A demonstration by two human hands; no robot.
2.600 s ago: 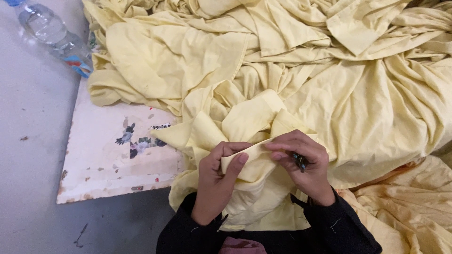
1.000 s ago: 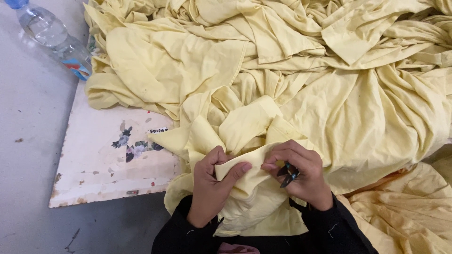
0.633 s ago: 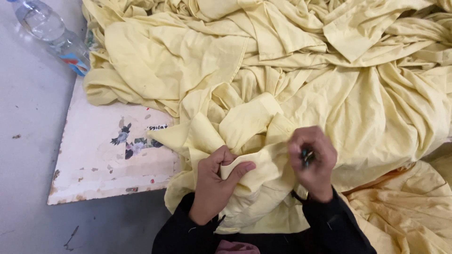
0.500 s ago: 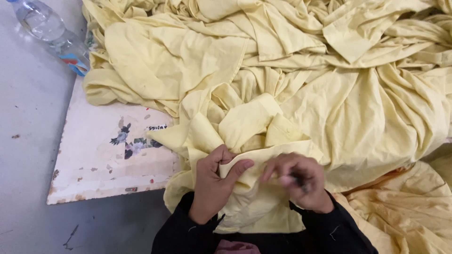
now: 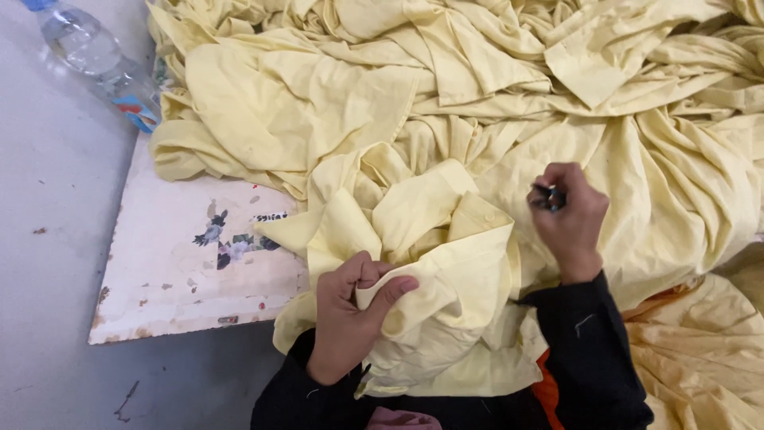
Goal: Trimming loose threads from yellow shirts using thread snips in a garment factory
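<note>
Right hand (image 5: 569,223) lifted, clutching dark tool (image 5: 549,197)

Both hands are bare, the left hand (image 5: 350,318) and the right hand (image 5: 567,223) alike. Long black sleeves reach to the wrists. A strip of orange lining shows beside the right sleeve's lower edge.

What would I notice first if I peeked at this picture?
A huge heap of yellow cloth fills most of the view, spilling over a worn white board. Near the bottom, the left hand pinches a yellow garment, while the right hand is raised beside it with a small dark tool. A water bottle lies in the top left corner.
</note>
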